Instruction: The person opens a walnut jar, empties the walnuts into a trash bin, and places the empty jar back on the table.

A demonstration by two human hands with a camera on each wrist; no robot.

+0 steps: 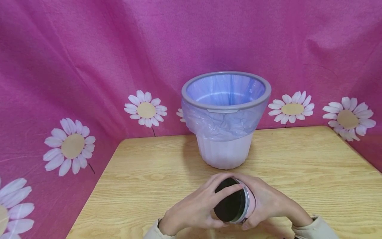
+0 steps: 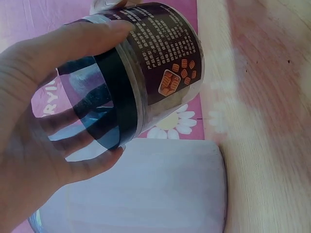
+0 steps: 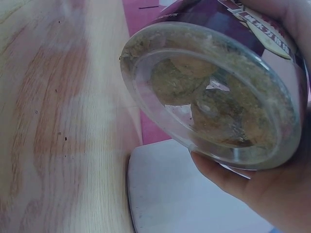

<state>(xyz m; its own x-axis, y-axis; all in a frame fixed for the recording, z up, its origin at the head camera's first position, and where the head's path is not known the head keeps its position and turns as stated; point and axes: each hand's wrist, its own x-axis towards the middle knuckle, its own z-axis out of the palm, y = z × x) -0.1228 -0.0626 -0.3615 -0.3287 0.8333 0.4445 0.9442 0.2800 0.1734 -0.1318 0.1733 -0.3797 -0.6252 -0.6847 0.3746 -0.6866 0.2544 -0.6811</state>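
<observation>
Hands first, nearest to us: we are holding a round clear plastic jar with a black lid and a dark printed label point(image 1: 234, 205) tipped on its side just above the near edge of the light wooden table point(image 1: 298, 172); our left hand point(image 1: 195, 209) is wrapping its fingers and thumb round the black lid, as the left wrist view shows with the fingers point(image 2: 73, 141) curled over the lid's rim; our right hand point(image 1: 267, 202) is cupping the jar's body and base, fingers curled underneath it; in the right wrist view we are seeing the clear bottom of the jar point(image 3: 214, 97), with brownish crumbs and what look like a few round pieces inside.

Judging how far things stand: the lid is sitting on the jar, and we cannot tell whether it is loosened at all; we are reading this as the unscrewing stage, with the opening itself not yet done and the contents all inside.

Farther back, well apart from our hands, a pale plastic waste bin with a grey rim and a thin bluish liner bag point(image 1: 225, 119) is standing upright on the table; as far as we can see into it, nothing is lying inside; behind it a pink cloth printed with white daisies point(image 1: 89, 66) is hanging as a backdrop.
</observation>
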